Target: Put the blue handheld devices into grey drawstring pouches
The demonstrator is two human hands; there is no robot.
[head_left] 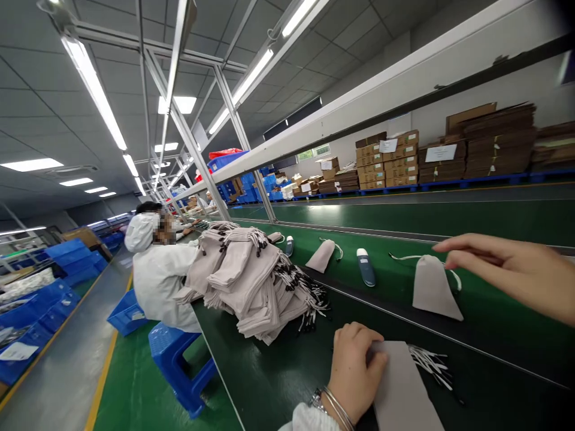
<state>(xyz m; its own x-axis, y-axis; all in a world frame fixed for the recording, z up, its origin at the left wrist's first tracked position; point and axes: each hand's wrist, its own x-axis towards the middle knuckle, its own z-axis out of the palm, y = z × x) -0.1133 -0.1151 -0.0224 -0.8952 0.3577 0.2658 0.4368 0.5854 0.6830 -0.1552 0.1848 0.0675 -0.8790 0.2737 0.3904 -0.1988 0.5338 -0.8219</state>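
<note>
On the table (287,374) beside the green belt (390,281), the left hand (357,368) curled, grip unclear, at a flat pouch (404,386); the right hand (516,269), loosely spread, hung by the belt's plump pouch (433,290), boxes (399,160) beyond.

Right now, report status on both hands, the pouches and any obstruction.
Left hand on flat pouches. Right hand open by drawstring pouch, contact unclear. Large pouch pile beyond left hand, not blocking either.

No words or numbers can be read. The white papers (441,153) on the brown boxes (401,163), far past the right hand (516,269), look too small.
</note>
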